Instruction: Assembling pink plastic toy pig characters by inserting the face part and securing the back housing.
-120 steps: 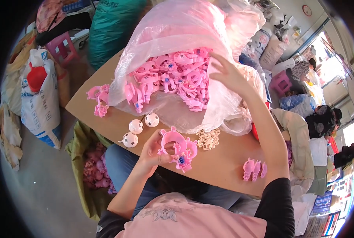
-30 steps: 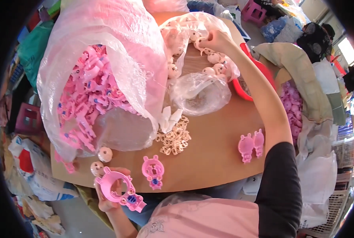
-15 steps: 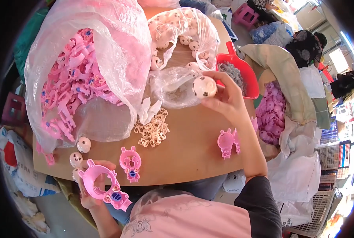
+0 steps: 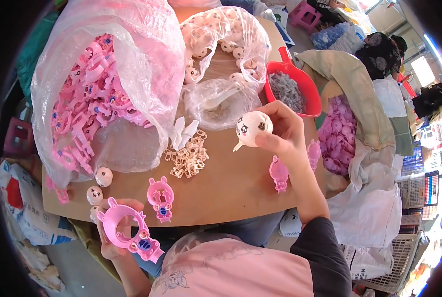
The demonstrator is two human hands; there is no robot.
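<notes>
My left hand (image 4: 110,243) is closed around a pink plastic frame (image 4: 116,223) with a round opening, small ears and a blue piece near its lower end. Above the table, my right hand (image 4: 289,132) grips a cream ball (image 4: 253,127) with a printed face and a small pale prong sticking out at its lower left. A second pink frame (image 4: 160,198) lies by the table's near edge. Beside my left hand sit a few face-printed balls (image 4: 94,195). Pink eared pieces (image 4: 279,174) lie near my right forearm.
A large clear bag (image 4: 146,44) spills pink frames at left. Behind stands a clear bag of balls (image 4: 216,22). Small beige clips (image 4: 186,157) are heaped mid-table. A red dustpan (image 4: 310,101) holds grey fluff; right of it is a sack of pink parts (image 4: 337,133).
My right hand has come nearer and turned the ball, so its printed face and the prong now show. My left hand and its frame have barely moved.
</notes>
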